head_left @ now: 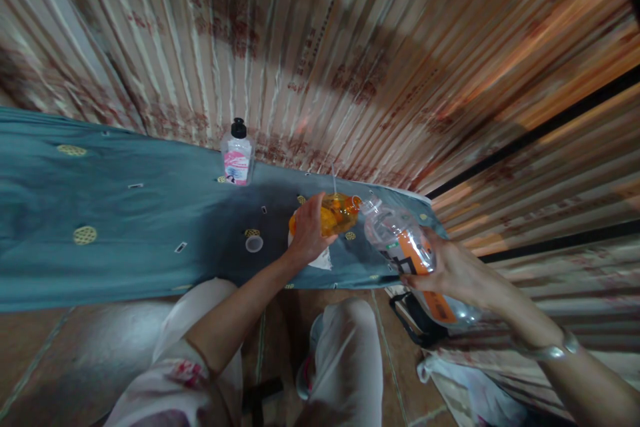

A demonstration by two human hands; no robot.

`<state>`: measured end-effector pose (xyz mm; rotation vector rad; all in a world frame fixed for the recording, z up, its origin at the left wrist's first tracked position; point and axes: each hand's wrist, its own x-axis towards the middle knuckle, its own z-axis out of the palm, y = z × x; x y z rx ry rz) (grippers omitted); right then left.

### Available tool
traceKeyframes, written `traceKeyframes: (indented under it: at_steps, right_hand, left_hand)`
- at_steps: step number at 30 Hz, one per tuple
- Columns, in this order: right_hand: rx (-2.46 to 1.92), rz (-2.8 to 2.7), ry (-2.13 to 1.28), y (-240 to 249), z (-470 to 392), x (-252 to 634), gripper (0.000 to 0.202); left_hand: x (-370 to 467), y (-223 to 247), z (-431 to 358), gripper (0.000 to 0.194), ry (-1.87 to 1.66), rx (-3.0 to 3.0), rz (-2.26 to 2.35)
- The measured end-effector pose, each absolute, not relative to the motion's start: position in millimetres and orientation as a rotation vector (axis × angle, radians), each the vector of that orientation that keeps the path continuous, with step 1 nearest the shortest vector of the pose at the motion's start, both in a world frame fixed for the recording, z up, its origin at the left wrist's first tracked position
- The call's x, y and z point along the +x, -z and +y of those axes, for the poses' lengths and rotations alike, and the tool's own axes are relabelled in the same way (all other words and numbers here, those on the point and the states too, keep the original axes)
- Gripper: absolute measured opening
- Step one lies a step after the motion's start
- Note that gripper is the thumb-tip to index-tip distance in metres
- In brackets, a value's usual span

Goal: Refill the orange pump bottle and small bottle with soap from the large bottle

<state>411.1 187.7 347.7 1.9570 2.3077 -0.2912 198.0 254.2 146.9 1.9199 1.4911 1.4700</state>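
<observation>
My left hand (306, 235) is wrapped round a small clear bottle of orange liquid (342, 211), tilted nearly flat with its neck to the right. In my right hand (447, 270) is a large clear plastic bottle with an orange label (395, 230), lying slanted with its mouth up and to the left. The two mouths meet or almost meet; I cannot tell if they touch. A white paper-like piece (323, 260) shows under my left hand. Nearby on the cloth is a small whitish round cap or cup (254, 243).
A clear bottle with a pink label and black cap (237, 160) stands near the curtain (280, 53). Blue-green patterned cloth (125, 213) covers the narrow surface. A thin pale upright stick (334, 179) rises behind the orange bottle. Below right, a black strap-like object (417, 320) lies by the tiled floor.
</observation>
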Motion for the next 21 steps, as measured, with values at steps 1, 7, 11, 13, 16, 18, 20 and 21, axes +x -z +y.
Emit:
traceKeyframes:
  at_steps: [1, 7, 11, 13, 16, 18, 20, 21]
  right_hand:
    - [1.956, 2.309, 0.286, -347.8, 187.6, 411.0, 0.063]
    - [1.948, 2.327, 0.268, -347.3, 186.5, 411.3, 0.063]
    - [1.951, 2.316, 0.270, -347.8, 186.5, 411.0, 0.063]
    - [1.950, 2.306, 0.268, -348.2, 186.8, 410.6, 0.064]
    - [1.952, 2.294, 0.267, -348.7, 187.2, 410.0, 0.064]
    - [1.957, 2.286, 0.267, -348.8, 187.2, 409.8, 0.065]
    - [1.960, 2.274, 0.271, -348.8, 187.1, 409.9, 0.065]
    - [1.962, 2.265, 0.273, -348.8, 187.1, 409.9, 0.065]
  left_hand:
    - [198.2, -146.5, 254.3, 0.106, -1.475, 1.919, 1.491]
    - [198.3, -146.1, 254.5, 0.107, -1.480, 1.916, 1.479]
    - [198.6, -146.1, 254.6, 0.107, -1.494, 1.918, 1.479]
    - [199.0, -145.6, 254.7, 0.108, -1.510, 1.918, 1.484]
    - [199.0, -144.8, 254.7, 0.108, -1.517, 1.924, 1.483]
    - [198.6, -144.8, 254.7, 0.108, -1.507, 1.928, 1.479]
    - [198.0, -145.4, 254.6, 0.107, -1.495, 1.927, 1.478]
    - [197.8, -145.8, 254.6, 0.107, -1.489, 1.924, 1.478]
